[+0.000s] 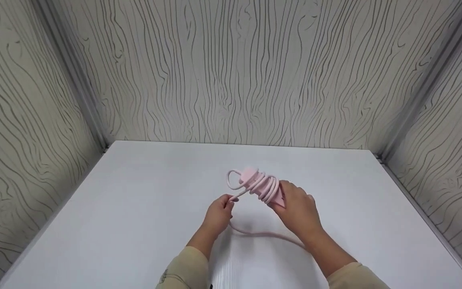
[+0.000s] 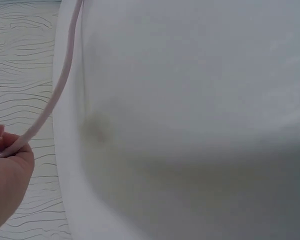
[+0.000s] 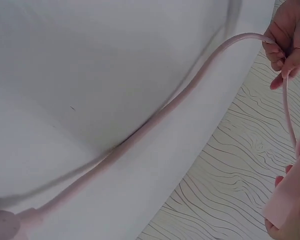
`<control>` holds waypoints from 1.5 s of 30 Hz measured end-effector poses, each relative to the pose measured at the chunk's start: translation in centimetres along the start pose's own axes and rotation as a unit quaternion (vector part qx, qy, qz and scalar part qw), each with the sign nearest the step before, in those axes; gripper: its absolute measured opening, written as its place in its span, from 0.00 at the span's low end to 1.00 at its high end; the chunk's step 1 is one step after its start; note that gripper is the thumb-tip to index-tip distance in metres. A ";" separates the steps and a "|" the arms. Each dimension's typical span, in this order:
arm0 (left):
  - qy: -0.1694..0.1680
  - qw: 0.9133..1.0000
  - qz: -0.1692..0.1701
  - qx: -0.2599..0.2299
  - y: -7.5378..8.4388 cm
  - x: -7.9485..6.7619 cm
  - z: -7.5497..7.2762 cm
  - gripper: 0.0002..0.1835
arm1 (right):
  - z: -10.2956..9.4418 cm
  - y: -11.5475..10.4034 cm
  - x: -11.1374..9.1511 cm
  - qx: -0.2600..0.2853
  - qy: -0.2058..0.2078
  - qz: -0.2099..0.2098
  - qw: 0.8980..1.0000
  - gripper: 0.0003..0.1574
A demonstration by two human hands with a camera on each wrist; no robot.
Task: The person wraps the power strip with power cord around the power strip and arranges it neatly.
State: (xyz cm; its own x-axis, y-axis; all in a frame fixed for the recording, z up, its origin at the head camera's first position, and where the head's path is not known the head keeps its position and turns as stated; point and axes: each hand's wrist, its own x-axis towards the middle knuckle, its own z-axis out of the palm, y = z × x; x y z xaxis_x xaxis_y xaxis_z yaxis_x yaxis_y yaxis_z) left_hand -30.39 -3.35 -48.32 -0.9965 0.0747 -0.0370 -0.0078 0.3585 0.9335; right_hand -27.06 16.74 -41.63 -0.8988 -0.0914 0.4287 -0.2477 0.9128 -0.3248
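Note:
A long pink block (image 1: 262, 186) with a rounded end is tilted above the white table; its exact kind is unclear. Several turns of pink cord (image 1: 271, 188) wrap its middle, and a loose loop stands out at the rounded end. My right hand (image 1: 301, 210) grips the block's lower end, with part of it hidden in the palm. To its left, my left hand (image 1: 218, 214) pinches the cord between thumb and fingers. From there, the free cord (image 3: 155, 120) curves down over the table towards a thicker pinkish end piece (image 3: 10, 222) in the right wrist view.
Below the hands lies the white tabletop (image 1: 134, 200). Wood-grain patterned panels (image 1: 223, 72) rise behind it and on both sides, with grey posts (image 1: 70, 76) at the corners. Beige sleeves (image 1: 187, 269) cover the forearms.

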 end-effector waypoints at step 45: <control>0.145 0.833 0.177 0.503 4.3 0.7 -5.0 0.11 | -0.7 -3.9 -1.1 0.196 -0.094 -0.062 0.974 0.33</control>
State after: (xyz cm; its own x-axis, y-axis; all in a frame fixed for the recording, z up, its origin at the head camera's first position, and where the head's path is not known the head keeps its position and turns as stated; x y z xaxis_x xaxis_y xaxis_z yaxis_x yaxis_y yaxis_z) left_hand -31.51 -6.38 -42.60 -0.9007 0.1657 0.4016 0.2194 0.9714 0.0910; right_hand -24.91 13.56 -40.24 -0.8947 -0.2961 0.3345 -0.4440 0.6716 -0.5931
